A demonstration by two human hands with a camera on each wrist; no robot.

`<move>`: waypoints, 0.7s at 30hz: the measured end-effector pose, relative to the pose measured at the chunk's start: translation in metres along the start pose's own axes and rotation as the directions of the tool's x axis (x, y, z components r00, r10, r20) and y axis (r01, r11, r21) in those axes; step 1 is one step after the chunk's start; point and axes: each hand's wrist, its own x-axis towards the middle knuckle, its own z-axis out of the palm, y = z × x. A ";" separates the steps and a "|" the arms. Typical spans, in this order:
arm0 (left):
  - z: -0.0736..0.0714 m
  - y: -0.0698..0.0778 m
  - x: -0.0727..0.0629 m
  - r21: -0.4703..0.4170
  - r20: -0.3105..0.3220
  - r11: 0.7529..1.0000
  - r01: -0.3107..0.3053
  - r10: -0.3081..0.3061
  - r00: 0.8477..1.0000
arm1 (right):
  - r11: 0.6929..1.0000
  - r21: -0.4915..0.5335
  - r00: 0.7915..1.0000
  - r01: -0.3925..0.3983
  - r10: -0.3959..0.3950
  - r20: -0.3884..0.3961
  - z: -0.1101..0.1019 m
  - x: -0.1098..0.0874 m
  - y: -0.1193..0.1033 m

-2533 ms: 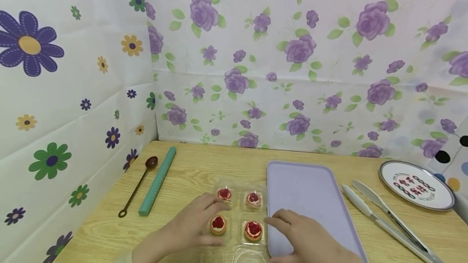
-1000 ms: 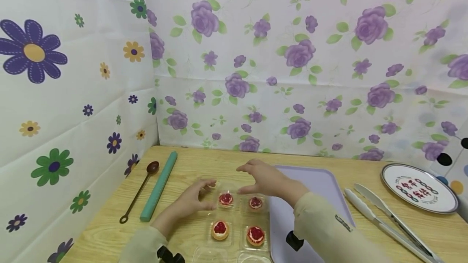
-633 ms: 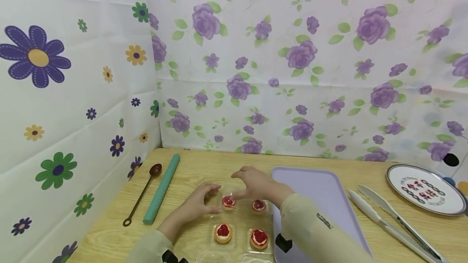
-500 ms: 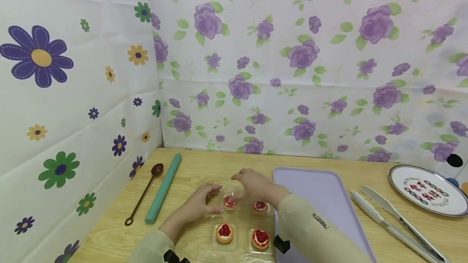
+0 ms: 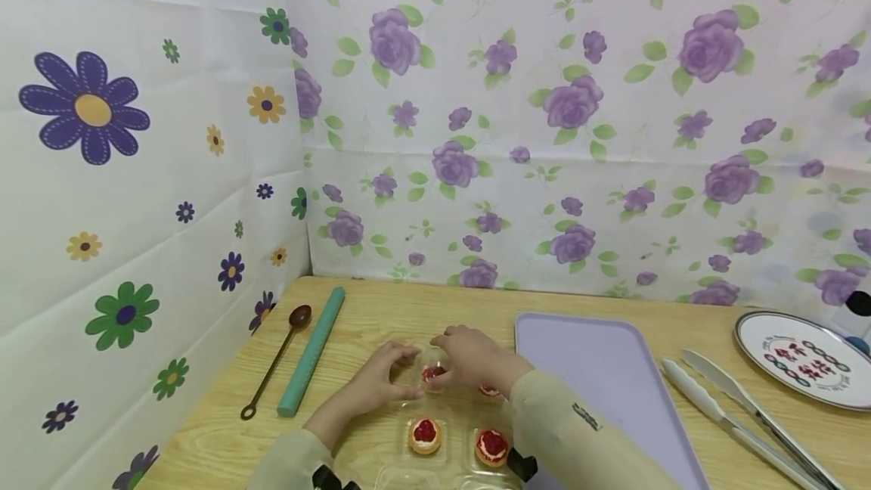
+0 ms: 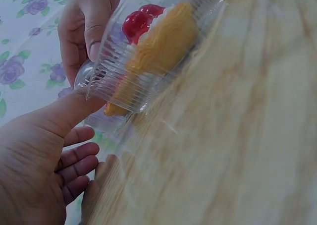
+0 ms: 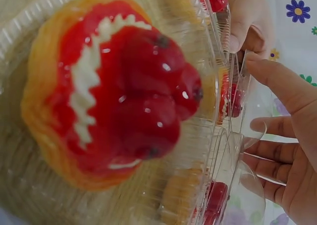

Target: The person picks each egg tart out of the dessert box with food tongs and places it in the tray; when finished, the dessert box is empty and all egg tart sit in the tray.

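Note:
Cherry-topped tarts stand in clear plastic boxes; a near one [image 7: 129,96] fills the right wrist view. At the far left box, my left hand [image 5: 376,379] reaches in from the left. Its thumb rests against the box corner, and its other fingers stay loosely spread in the left wrist view. My right hand [image 5: 472,361] is over the same box from the right, with thumb and fingertips spread at its domed clear lid [image 7: 256,113]. This hand partly covers the far left tart [image 5: 430,375] and the far right one. Below are the near left tart [image 5: 425,435] and near right tart [image 5: 491,448].
A lilac tray [image 5: 592,354] lies to the right of the boxes, partly under the right sleeve. Further right are tongs [image 5: 735,414] and a white plate [image 5: 810,358]. On the left lie a teal rod [image 5: 311,354] and a brown long-handled spoon [image 5: 279,358].
Both hands have moved from the near boxes to the far left one. Lately the right hand has come left and slightly down onto its lid. The left hand has hardly moved this last second.

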 end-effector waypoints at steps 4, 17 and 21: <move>0.000 0.000 -0.001 0.002 -0.003 1.000 -0.002 0.002 1.000 | 1.000 -0.017 1.000 0.004 -0.004 0.000 0.000 0.000 -0.001; 0.001 0.001 -0.002 0.022 0.006 0.999 -0.024 0.024 1.000 | 0.999 0.048 0.999 0.009 -0.007 -0.036 -0.004 -0.004 0.002; 0.000 0.000 -0.001 0.026 -0.001 0.999 -0.038 0.038 0.999 | 0.996 0.082 0.998 0.025 -0.020 -0.061 -0.010 -0.008 0.003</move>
